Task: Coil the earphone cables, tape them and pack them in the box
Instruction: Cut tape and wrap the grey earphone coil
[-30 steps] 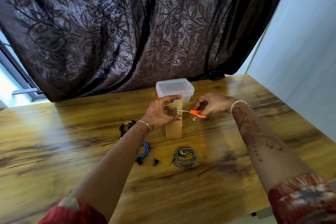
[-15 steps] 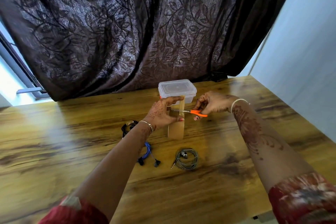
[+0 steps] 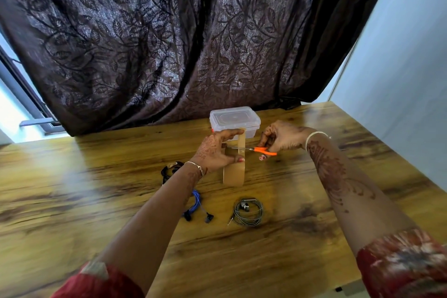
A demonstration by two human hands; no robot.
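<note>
My left hand (image 3: 215, 150) holds a roll of brown tape (image 3: 233, 175) upright on the table, with a strip pulled up between thumb and fingers. My right hand (image 3: 281, 136) grips small orange-handled scissors (image 3: 262, 150), whose blades reach across the strip. Behind them stands a clear plastic box (image 3: 234, 117) with its lid on. A grey coiled earphone (image 3: 249, 211) lies nearer to me. A blue earphone (image 3: 196, 205) is partly hidden by my left forearm. A black earphone (image 3: 169, 170) lies left of my left wrist.
A wooden table (image 3: 72, 201) carries everything. A dark leaf-patterned curtain (image 3: 169, 43) hangs behind its far edge. A pale wall (image 3: 399, 80) runs along the right side.
The view has shifted slightly. The scissor blades have moved further across the tape strip. Both hands keep their hold.
</note>
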